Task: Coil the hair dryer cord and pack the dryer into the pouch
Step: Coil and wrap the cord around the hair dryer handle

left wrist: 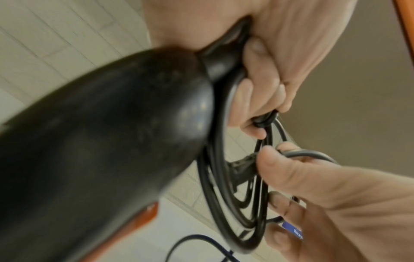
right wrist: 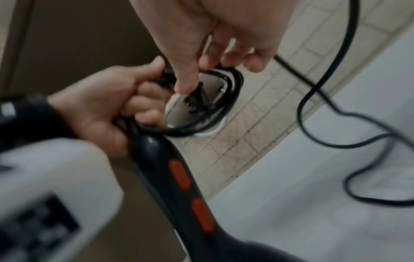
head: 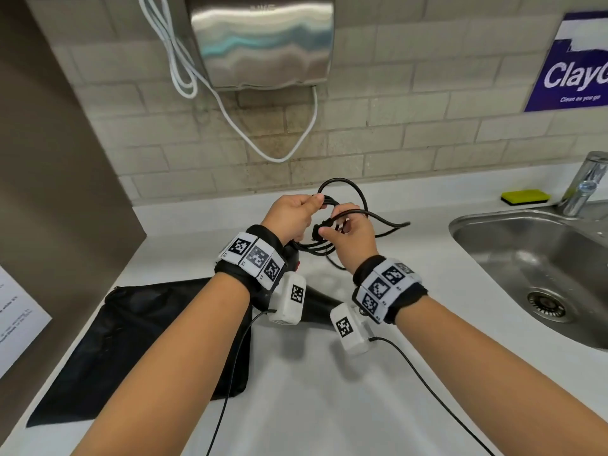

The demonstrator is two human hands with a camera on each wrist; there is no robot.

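Note:
Above the white counter (head: 378, 373), my left hand (head: 311, 207) grips a bundle of loops of the black dryer cord (head: 357, 192). My right hand (head: 329, 227) pinches the cord's plug (head: 317, 230) between thumb and fingers, right beside the coil. In the left wrist view my left fingers (left wrist: 264, 83) curl round the cord where it leaves the dryer's handle (left wrist: 100, 141). In the right wrist view the handle's red buttons (right wrist: 179, 174) show, and my right thumb (right wrist: 186, 79) sits on the plug (right wrist: 198, 101). The black dryer (head: 314, 306) lies under my wrists. The flat black pouch (head: 141, 340) lies to the left.
A steel sink (head: 539, 258) with a tap (head: 582, 182) is set into the counter on the right, a yellow sponge (head: 525, 195) behind it. A steel hand dryer (head: 263, 37) with a white cable (head: 279, 156) hangs on the tiled wall. A paper sheet (head: 16, 317) lies far left.

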